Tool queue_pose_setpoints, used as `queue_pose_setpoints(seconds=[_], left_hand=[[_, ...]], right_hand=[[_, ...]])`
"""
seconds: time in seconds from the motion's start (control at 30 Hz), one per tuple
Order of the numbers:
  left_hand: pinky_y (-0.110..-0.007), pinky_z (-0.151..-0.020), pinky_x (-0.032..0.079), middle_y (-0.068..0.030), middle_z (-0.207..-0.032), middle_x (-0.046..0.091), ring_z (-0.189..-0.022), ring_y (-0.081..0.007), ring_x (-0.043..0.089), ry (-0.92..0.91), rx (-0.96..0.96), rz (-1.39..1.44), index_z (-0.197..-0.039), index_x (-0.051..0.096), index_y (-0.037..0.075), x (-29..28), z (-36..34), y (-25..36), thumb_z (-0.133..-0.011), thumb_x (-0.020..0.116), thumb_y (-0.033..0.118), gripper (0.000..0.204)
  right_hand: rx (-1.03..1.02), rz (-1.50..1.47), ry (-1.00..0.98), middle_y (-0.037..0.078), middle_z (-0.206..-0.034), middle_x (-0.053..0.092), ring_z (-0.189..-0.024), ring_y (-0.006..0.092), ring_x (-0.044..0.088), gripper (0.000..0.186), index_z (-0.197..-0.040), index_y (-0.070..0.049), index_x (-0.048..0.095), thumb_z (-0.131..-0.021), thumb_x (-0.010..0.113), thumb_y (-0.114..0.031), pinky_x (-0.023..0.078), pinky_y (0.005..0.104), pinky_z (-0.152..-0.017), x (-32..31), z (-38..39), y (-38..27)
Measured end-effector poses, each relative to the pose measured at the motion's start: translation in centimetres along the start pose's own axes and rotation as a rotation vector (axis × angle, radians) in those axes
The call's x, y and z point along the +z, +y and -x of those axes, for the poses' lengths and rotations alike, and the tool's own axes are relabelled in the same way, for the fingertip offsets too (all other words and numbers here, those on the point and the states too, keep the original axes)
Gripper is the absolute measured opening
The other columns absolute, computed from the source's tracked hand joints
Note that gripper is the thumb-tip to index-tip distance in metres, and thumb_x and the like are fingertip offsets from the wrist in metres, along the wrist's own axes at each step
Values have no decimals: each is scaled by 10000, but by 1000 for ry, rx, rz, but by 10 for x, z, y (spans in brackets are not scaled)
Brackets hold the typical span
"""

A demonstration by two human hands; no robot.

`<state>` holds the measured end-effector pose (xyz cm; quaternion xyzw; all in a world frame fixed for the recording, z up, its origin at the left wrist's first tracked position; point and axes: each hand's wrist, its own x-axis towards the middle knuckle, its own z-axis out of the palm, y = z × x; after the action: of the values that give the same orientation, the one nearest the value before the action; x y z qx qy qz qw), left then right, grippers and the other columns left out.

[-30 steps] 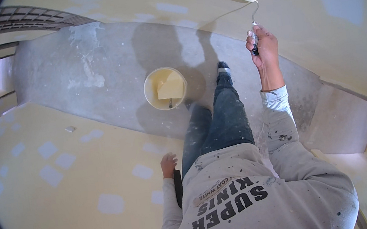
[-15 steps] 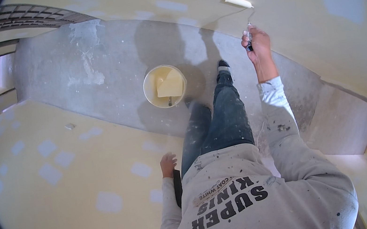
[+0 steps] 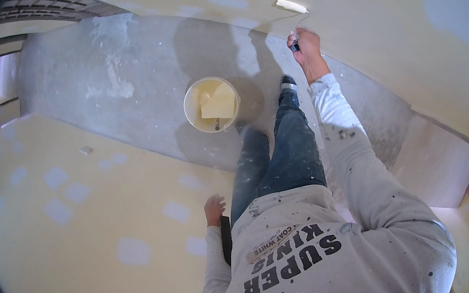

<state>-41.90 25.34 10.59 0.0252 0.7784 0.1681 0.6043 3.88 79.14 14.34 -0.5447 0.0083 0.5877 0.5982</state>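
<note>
My right hand (image 3: 307, 46) is closed round the handle of a paint roller (image 3: 292, 5), with my arm stretched forward and to the right. The cream roller sleeve is against or very near the pale yellow wall (image 3: 358, 0) on the right; contact is hard to tell. My left hand (image 3: 215, 209) hangs low beside my left hip, fingers loosely apart and holding nothing. Ahead of my legs stands a round white bucket (image 3: 187, 112) of cream paint. A flat cream board (image 3: 219, 105) with a short dark handle leans inside it.
A grey, paint-stained concrete floor (image 3: 152, 62) runs between two yellow walls with pale patches. On the left wall (image 3: 92, 210) is a small white fitting (image 3: 86, 150). A board-like panel (image 3: 439, 155) stands to the right. My foot (image 3: 288, 82) is close to the right wall.
My right hand and the roller have shifted left in the picture, and the roller slightly down. My left hand stays by my hip. The view has tilted slightly.
</note>
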Motion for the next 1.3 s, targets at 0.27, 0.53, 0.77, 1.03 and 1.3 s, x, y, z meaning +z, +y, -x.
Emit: queue_pose_setpoints(seconds=[0.27,0.53,0.77,1.03,1.3], left_hand=[[-260,-599,536,-84,-1054,796,-760,-151,723,28,26,69,-1360,677,24,13,26,-16,-1049,684,157,339],[-251,-559,515,-67,-982,793,-719,-146,717,21,23,110,-1322,700,26,13,-8,-19,-1026,708,153,322],[-260,-564,533,-88,-999,802,-729,-155,730,-8,53,139,-1327,701,28,12,-10,-19,-1018,709,146,331],[-250,-539,514,-103,-1007,795,-723,-155,722,38,13,143,-1329,697,12,16,8,-34,-1028,703,150,330],[-279,-629,563,-113,-1112,803,-786,-170,743,-35,49,130,-1388,647,22,11,5,-50,-1074,652,171,348]], right_hand=[[0,-39,9,156,-889,607,-650,209,588,101,-1152,28,575,-1092,579,-54,491,324,-526,11,30,-17],[-161,27,-100,105,-865,610,-633,181,589,130,-1147,30,601,-1121,552,-88,487,324,-514,51,122,-54],[-144,36,-74,99,-836,603,-631,182,588,120,-1124,17,592,-1126,551,-95,491,324,-515,53,107,-49],[-147,40,-90,109,-856,600,-632,188,582,100,-1109,12,573,-1121,552,-86,494,327,-513,61,130,-59],[-139,32,-103,119,-854,596,-637,196,587,83,-1091,1,559,-1114,556,-79,496,333,-520,65,136,-71]])
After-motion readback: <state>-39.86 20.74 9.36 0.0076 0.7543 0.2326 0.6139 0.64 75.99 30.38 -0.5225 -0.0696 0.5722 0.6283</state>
